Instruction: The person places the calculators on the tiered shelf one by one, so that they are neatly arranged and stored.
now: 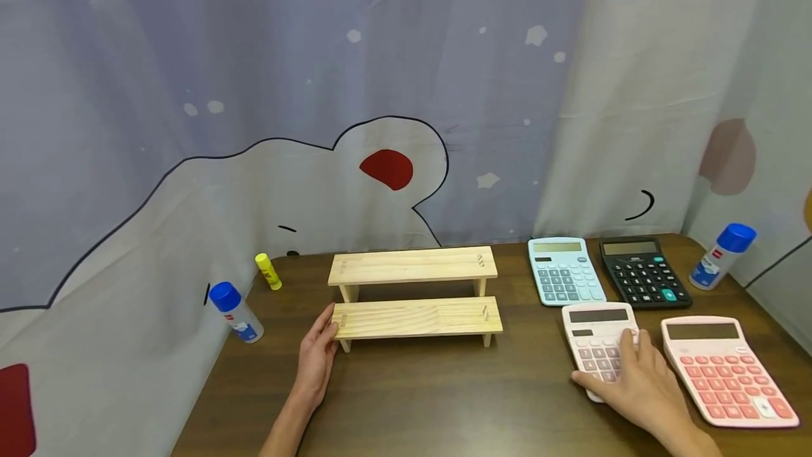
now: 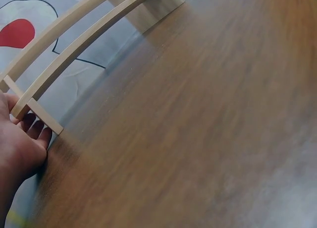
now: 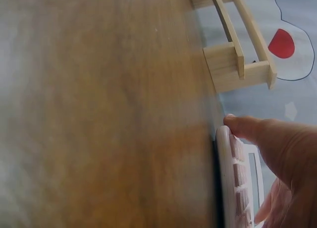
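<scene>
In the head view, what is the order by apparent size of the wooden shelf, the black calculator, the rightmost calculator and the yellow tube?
Largest to smallest:
1. Wooden shelf
2. Rightmost calculator
3. Black calculator
4. Yellow tube
Nearness may enlarge the rightmost calculator.

The two-tier shelf (image 1: 415, 318) looks of matt wood, the calculators (image 1: 596, 345) of plastic, the tabletop (image 1: 431, 400) of glossy wood, the curtain (image 1: 406, 55) of cloth.

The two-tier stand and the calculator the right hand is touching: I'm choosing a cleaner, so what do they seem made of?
The two-tier stand looks like pale wood, perhaps bare or clear-coated: grain runs along its boards. The pale pink calculator under the right hand looks like smooth plastic, judging by its rounded, evenly colored shell; its display window could be plastic or glass.
</scene>
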Tool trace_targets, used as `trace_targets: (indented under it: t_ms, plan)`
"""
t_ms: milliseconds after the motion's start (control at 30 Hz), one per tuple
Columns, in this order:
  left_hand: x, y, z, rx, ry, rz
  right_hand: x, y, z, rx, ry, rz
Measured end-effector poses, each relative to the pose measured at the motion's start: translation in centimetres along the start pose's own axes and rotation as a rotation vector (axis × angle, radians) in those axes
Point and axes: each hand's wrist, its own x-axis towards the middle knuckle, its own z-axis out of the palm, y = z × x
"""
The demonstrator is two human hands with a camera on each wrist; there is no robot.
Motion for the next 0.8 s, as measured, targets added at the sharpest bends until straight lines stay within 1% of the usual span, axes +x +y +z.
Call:
trace_targets:
  t_ms: [100, 233, 533, 800]
  plan:
    - [-0.03, -0.02, -0.01, 0.002, -0.006, 0.007, -0.04, 0.05, 0.05, -0.011, 0.010, -0.012]
    - [-0.07, -0.04, -0.02, 0.007, -0.007, 0.003, -0.02, 0.09, 0.03, -0.017, 0.002, -0.014]
    - [-0.01, -0.02, -0.10, -0.012, 0.007, 0.021, -0.02, 0.17, 0.10, -0.014, -0.041, 0.007]
    - [0.06, -0.07, -0.20, -0.014, 0.013, 0.000, -0.06, 0.33, 0.19, -0.010, -0.005, -0.008]
